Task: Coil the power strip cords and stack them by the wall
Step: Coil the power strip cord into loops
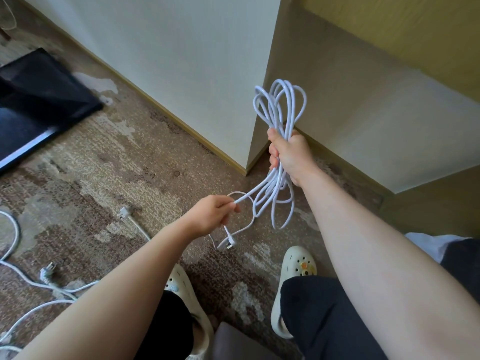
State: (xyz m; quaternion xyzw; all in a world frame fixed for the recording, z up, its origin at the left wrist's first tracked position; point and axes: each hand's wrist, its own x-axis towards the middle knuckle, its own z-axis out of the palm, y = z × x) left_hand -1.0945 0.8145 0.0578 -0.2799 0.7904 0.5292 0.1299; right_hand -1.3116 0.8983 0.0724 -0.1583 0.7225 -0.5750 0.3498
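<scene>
Cord coil (279, 110) gripped upright in right hand (288, 157); left hand (213, 214) pinches its tail.

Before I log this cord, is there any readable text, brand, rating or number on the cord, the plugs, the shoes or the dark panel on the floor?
None is readable.
Coiled cord: no print visible.
Plug hanging below the left hand: any markings too small to read.
Shoe charms: coloured shapes, no lettering.

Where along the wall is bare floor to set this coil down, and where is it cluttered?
Bare carpet runs along the baseboard, between the black panel and the wall corner. It is crowded at lower left: loose cords and plugs lie there. The right hand grips the coil; the left hand pinches its tail.
</scene>
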